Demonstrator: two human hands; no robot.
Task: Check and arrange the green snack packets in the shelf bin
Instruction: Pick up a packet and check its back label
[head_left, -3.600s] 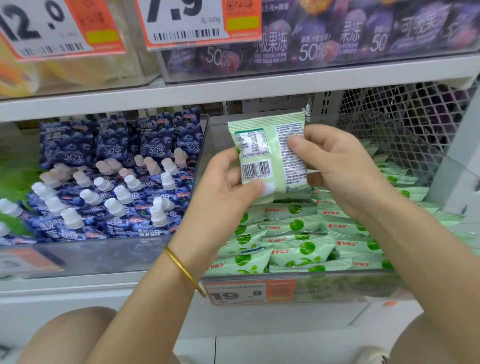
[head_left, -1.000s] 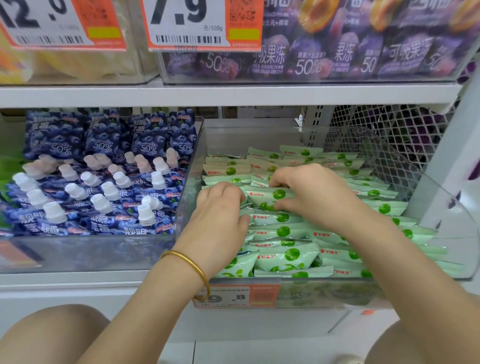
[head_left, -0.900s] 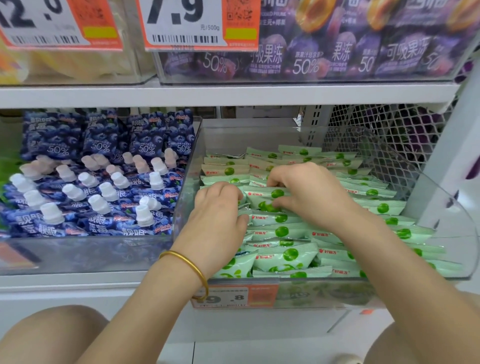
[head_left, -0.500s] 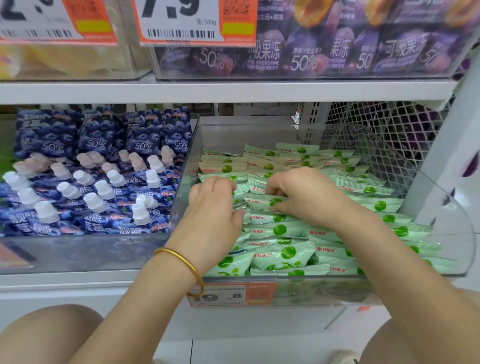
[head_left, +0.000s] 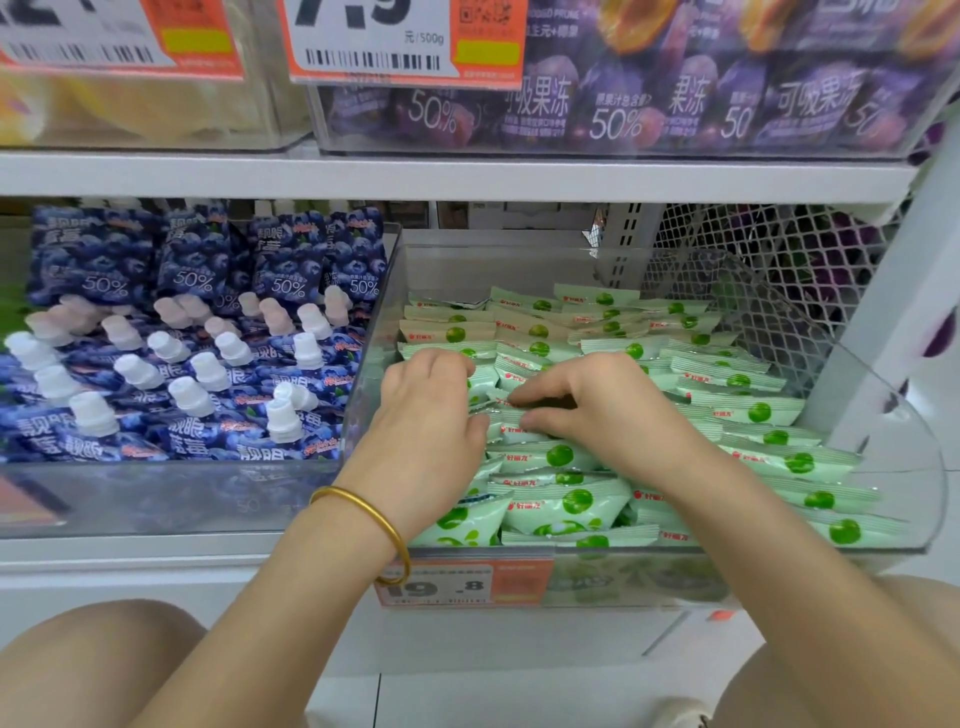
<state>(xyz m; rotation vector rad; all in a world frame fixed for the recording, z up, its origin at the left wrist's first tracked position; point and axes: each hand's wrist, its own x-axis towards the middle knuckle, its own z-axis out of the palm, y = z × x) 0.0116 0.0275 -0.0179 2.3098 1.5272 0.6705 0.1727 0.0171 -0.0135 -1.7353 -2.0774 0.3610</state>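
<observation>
Both hands are down inside the clear plastic bin (head_left: 883, 415) on the lower shelf, resting on the heap of green snack packets (head_left: 566, 501) that fills it from front to back. The right hand (head_left: 597, 405) reaches leftward across the middle of the pile, and its fingers and thumb are closed in a narrow pinch on the edge of one green snack packet (head_left: 493, 409). The left hand (head_left: 431, 415), with a gold bangle (head_left: 363, 514) on its wrist, sits just beside it with knuckles bent and fingertips buried among the packets; I can't tell whether it grips anything. An orange price tag (head_left: 462, 584) hangs on the bin's front. The neighbouring bin to the left holds blueberry jelly pouches (head_left: 197, 374) with white caps.
</observation>
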